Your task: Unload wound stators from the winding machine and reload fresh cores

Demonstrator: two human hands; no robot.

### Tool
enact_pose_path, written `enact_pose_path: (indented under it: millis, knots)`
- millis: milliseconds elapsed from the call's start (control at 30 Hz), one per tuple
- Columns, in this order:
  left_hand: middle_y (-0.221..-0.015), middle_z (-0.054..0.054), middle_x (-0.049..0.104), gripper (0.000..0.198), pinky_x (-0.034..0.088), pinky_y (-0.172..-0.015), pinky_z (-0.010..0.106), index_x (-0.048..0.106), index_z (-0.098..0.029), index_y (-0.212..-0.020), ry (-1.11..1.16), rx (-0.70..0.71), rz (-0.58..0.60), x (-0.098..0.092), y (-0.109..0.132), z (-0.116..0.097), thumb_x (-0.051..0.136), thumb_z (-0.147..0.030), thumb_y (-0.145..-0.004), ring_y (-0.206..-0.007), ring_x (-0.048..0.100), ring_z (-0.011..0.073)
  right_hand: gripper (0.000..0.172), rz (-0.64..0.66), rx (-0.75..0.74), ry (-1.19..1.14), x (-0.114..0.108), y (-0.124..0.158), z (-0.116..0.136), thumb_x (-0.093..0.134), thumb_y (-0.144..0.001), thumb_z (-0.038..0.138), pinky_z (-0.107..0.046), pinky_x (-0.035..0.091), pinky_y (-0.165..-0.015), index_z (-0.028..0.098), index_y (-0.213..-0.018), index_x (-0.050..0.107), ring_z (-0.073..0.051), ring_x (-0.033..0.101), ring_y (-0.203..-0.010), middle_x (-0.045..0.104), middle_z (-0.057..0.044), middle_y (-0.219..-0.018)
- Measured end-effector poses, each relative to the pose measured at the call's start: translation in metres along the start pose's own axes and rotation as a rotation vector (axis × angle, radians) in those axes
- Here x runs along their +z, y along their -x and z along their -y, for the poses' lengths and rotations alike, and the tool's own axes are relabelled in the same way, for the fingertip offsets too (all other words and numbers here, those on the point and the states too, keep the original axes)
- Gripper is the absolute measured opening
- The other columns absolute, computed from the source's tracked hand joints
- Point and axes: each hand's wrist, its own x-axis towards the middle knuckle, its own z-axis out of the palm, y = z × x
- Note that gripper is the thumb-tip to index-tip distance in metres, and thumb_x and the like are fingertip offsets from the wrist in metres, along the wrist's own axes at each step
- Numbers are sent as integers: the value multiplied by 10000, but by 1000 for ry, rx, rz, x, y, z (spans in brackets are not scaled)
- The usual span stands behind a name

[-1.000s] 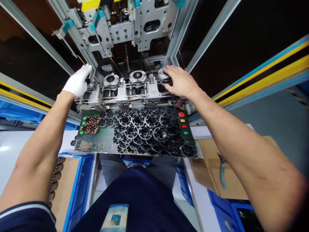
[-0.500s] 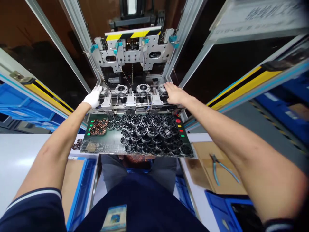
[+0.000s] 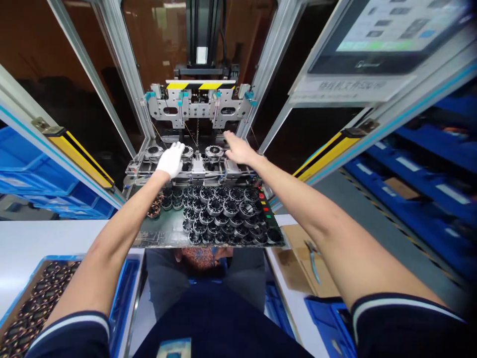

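My left hand [image 3: 171, 160], in a white glove, lies at the left side of the second winding fixture [image 3: 187, 153], its fingers stretched forward. Bare, my right hand [image 3: 238, 148] hovers with extended fingers just right of the third fixture [image 3: 214, 152], which carries a ring-shaped stator core. The leftmost fixture [image 3: 153, 153] also carries a ring; the rightmost is hidden behind my right hand and arm. In front, stacked black-and-silver stator cores [image 3: 218, 206] fill much of the green plate [image 3: 164, 233]. Copper-wound stators [image 3: 153, 210] sit at its left, partly behind my left forearm.
Above the fixtures hangs the machine head [image 3: 197, 107] with thin wires. Yellow-black guards [image 3: 80, 156] flank both sides. A blue tray [image 3: 48, 258] of wound stators stands left; pliers [image 3: 313, 261] lie on cardboard right. A touchscreen [image 3: 395, 30] is at upper right.
Both hands have moved inward: my left from the leftmost fixture to the second, my right from the rightmost to beside the third. The camera view has shifted, bringing the touchscreen into sight.
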Motion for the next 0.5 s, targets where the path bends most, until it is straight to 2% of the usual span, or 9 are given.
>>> enact_pose_path:
  millis: [67, 133, 200, 233, 300, 367, 400, 433, 500]
  knots:
    - [-1845, 212, 403, 694, 324, -1440, 568, 451, -64, -1755, 53, 11, -156, -11, 32, -1, 508, -206, -1078, -1753, 334, 354, 994, 1, 107, 13, -13, 18, -24, 635, -879, 182, -732, 246, -1430, -14, -1790, 289, -453, 283, -1756, 276, -285, -1867]
    - [-1820, 140, 477, 628, 366, -1425, 577, 513, -173, -1740, 133, 13, -291, -9, 86, -11, 509, -300, -1125, -1722, 406, 336, 976, 53, 171, 10, -24, 37, -40, 644, -833, 141, -755, 270, -1414, 20, -1765, 382, -444, 368, -1724, 362, -261, -1839]
    - [-1677, 96, 655, 533, 483, -1350, 581, 626, -270, -1655, 178, -25, -361, 10, 157, -23, 531, -318, -1133, -1589, 591, 329, 967, 41, 138, -20, -32, 56, -48, 625, -838, 126, -669, 294, -1435, 44, -1773, 390, -372, 370, -1735, 352, -215, -1857]
    - [-1564, 88, 741, 472, 555, -1279, 579, 691, -303, -1579, 187, -22, -363, 24, 195, -26, 555, -311, -1126, -1480, 687, 334, 948, -17, 93, -51, -36, 69, -50, 603, -863, 130, -606, 305, -1445, 57, -1782, 381, -330, 367, -1740, 348, -188, -1866]
    - [-1363, 94, 831, 370, 660, -1105, 578, 771, -327, -1429, 194, 37, -298, 56, 268, -26, 604, -283, -1103, -1259, 804, 352, 835, -172, -1, -159, -37, 103, -54, 551, -927, 152, -516, 399, -1406, 101, -1755, 462, -278, 512, -1650, 510, -150, -1789]
    - [-1305, 116, 841, 346, 697, -999, 587, 793, -328, -1375, 172, 24, -214, 87, 321, -21, 636, -254, -1076, -1180, 829, 379, 649, -275, -1, -298, -27, 153, -55, 496, -991, 186, -499, 547, -1275, 170, -1621, 649, -262, 744, -1356, 772, -102, -1495]
    - [-1335, 122, 833, 358, 696, -1005, 604, 795, -334, -1371, 158, 38, -188, 100, 339, -18, 649, -241, -1057, -1205, 825, 395, 569, -279, 58, -357, -17, 183, -54, 471, -1022, 211, -494, 606, -1185, 202, -1531, 724, -254, 800, -1188, 838, -73, -1317]
    - [-1350, 120, 829, 367, 693, -1012, 615, 802, -342, -1358, 149, 58, -174, 111, 351, -15, 670, -229, -1034, -1238, 817, 409, 515, -268, 150, -395, -4, 215, -53, 453, -1044, 240, -492, 634, -1119, 217, -1444, 777, -254, 814, -1073, 857, -61, -1188]
    - [-1353, 119, 832, 377, 692, -987, 626, 814, -349, -1326, 117, 75, -198, 127, 359, -11, 706, -225, -987, -1247, 814, 434, 463, -275, 302, -407, 29, 277, -50, 454, -1060, 307, -511, 648, -1070, 238, -1324, 828, -288, 806, -1057, 855, -83, -1153]
